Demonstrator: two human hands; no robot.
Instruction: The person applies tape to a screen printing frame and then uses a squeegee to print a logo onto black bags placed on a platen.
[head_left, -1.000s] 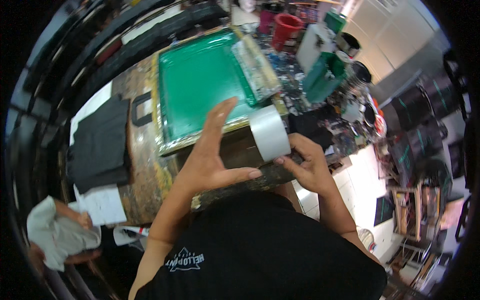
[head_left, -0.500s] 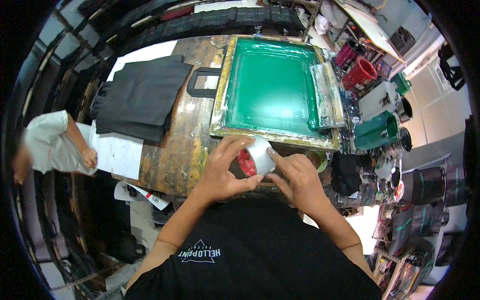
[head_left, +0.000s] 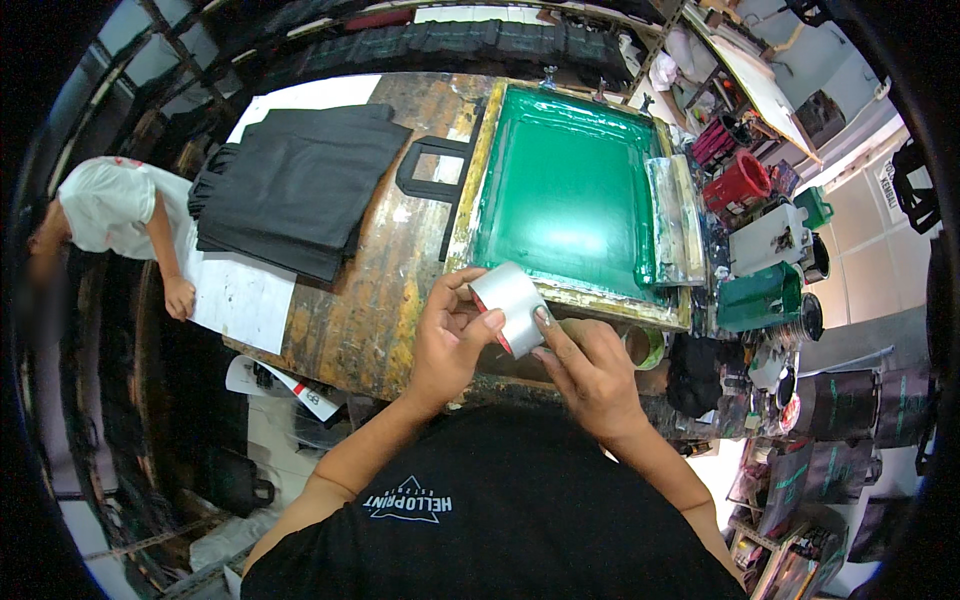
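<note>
A roll of silver tape [head_left: 512, 308] with a red inner core is held up in front of me, just off the near edge of a screen-printing frame. My left hand [head_left: 445, 345] grips its left side, thumb on the silver face and fingers curled round behind. My right hand [head_left: 598, 375] has its fingertips pressed against the roll's right side, with the thumb close below. The frame [head_left: 462, 238] has a yellowed wooden rim, and green ink [head_left: 560, 200] covers its mesh. Along its right side lies an ink-smeared squeegee [head_left: 675, 222].
A stack of black fabric bags [head_left: 300, 190] lies left on the stained table [head_left: 345, 330], over white sheets [head_left: 250, 310]. One black handle [head_left: 432, 170] pokes from under the frame. Another tape roll [head_left: 655, 350], black cloth [head_left: 695, 375] and ink containers [head_left: 760, 298] crowd the right. A co-worker [head_left: 125, 215] stands left.
My hands have tilted the tape roll, so more of its silver face and less of the red core shows. My left thumb has moved up onto the face. The view has shifted slightly.
</note>
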